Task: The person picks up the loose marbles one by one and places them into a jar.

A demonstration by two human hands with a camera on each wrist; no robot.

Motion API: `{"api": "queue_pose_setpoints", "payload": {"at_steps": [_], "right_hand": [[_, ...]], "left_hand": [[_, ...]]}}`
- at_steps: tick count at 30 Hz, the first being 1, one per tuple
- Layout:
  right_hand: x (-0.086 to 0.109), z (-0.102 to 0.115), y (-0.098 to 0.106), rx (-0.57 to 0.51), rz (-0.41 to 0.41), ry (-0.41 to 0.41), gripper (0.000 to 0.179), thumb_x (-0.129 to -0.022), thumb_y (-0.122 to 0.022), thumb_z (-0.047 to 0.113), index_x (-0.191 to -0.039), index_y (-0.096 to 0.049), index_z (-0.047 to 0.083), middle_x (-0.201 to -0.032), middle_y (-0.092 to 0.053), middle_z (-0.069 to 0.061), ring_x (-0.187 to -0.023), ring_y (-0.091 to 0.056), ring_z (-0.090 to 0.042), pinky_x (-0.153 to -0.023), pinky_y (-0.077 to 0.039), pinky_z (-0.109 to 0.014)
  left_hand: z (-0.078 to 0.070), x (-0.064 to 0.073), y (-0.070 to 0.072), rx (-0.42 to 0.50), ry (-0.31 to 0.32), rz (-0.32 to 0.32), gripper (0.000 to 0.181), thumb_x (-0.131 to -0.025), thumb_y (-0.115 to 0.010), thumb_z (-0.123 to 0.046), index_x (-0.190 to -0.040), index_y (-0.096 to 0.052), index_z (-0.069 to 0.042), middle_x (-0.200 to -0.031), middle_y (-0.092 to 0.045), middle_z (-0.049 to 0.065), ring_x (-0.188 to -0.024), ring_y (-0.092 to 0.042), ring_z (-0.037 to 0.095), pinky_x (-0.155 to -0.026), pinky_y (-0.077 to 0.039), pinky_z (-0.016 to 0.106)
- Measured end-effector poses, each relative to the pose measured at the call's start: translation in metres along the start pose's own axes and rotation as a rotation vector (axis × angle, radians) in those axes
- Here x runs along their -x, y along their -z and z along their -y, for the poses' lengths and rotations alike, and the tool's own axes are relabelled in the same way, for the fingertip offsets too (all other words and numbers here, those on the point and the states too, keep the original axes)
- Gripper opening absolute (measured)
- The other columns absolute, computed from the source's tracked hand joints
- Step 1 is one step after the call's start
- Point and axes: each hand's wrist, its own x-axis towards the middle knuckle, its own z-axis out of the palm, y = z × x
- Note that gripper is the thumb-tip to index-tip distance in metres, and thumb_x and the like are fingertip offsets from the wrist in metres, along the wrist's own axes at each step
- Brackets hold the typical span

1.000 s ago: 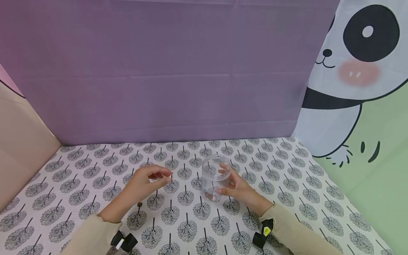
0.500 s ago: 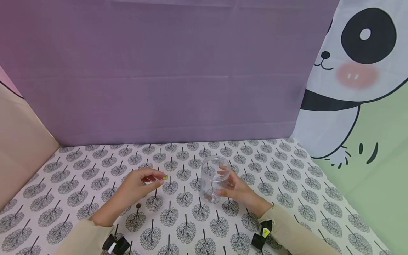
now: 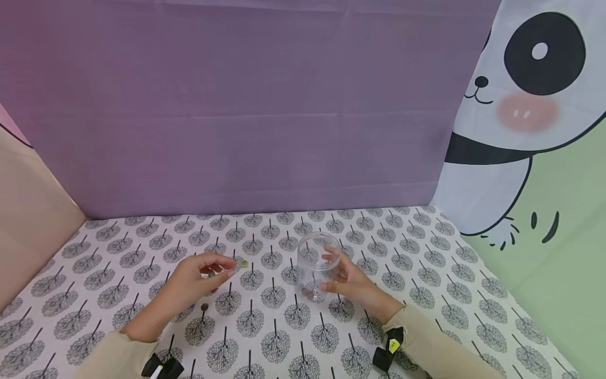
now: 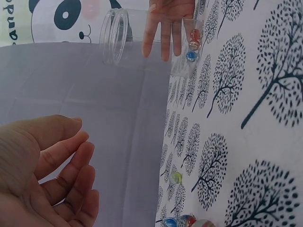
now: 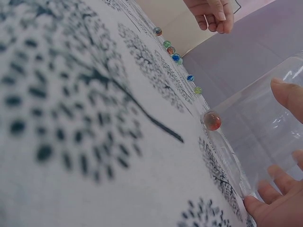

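beige sleeve behind it, the left hand hovered left of the clear jar, fingers loosely curled with a narrow gap, nothing visibly held. a yellow-green marble lay between hand and jar. the jar stood upright, a few marbles at its bottom, the right hand gripping its right side. reaching for loose marbles seemed the step; next, a low, gentle pinch seemed called for.

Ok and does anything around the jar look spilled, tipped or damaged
Nothing clearly stands out. The jar, held by the right hand, is upright with no visible damage. Loose marbles lie on the patterned cloth; whether they spilled, I can't tell.
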Motion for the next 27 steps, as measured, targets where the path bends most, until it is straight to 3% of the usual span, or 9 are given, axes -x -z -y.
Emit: {"api": "queue_pose_setpoints", "payload": {"at_steps": [12, 16, 22, 27], "right_hand": [[-0.002, -0.001, 0.002, -0.005, 0.005, 0.004, 0.090, -0.077, -0.077, 0.020, -0.149, -0.022, 0.024, -0.152, -0.027, -0.012, -0.137, -0.026, -0.039, -0.110, -0.025, -0.048], [-0.002, 0.001, 0.001, 0.005, -0.003, 0.001, 0.091, -0.077, -0.077, 0.020, -0.149, -0.022, 0.024, -0.151, -0.028, -0.010, -0.137, -0.027, -0.037, -0.110, -0.024, -0.048], [-0.001, 0.001, 0.001, 0.009, -0.010, -0.012, 0.092, -0.076, -0.078, 0.023, -0.149, -0.022, 0.026, -0.151, -0.028, -0.009, -0.136, -0.029, -0.039, -0.109, -0.025, -0.049], [-0.001, -0.001, 0.001, 0.008, -0.008, -0.013, 0.091, -0.076, -0.078, 0.024, -0.148, -0.022, 0.028, -0.152, -0.028, -0.009, -0.136, -0.029, -0.039, -0.109, -0.026, -0.050]], "left_hand": [[0.007, 0.004, 0.006, 0.011, -0.020, 0.001, 0.023, -0.087, -0.068, -0.016, -0.107, -0.068, -0.005, -0.099, -0.068, 0.008, -0.074, -0.061, 0.014, -0.060, -0.052, 0.027], [0.011, 0.006, 0.009, -0.031, -0.033, -0.009, 0.023, -0.087, -0.068, -0.015, -0.107, -0.068, -0.005, -0.091, -0.070, 0.004, -0.078, -0.061, 0.011, -0.070, -0.051, 0.026], [0.016, 0.010, 0.013, -0.080, 0.011, -0.003, 0.025, -0.088, -0.067, -0.019, -0.110, -0.067, -0.008, -0.085, -0.071, 0.000, -0.085, -0.059, 0.012, -0.076, -0.049, 0.027], [0.021, 0.015, 0.016, -0.086, 0.006, -0.005, 0.023, -0.088, -0.066, -0.020, -0.108, -0.067, -0.007, -0.086, -0.071, -0.001, -0.085, -0.060, 0.009, -0.075, -0.049, 0.026]]}}
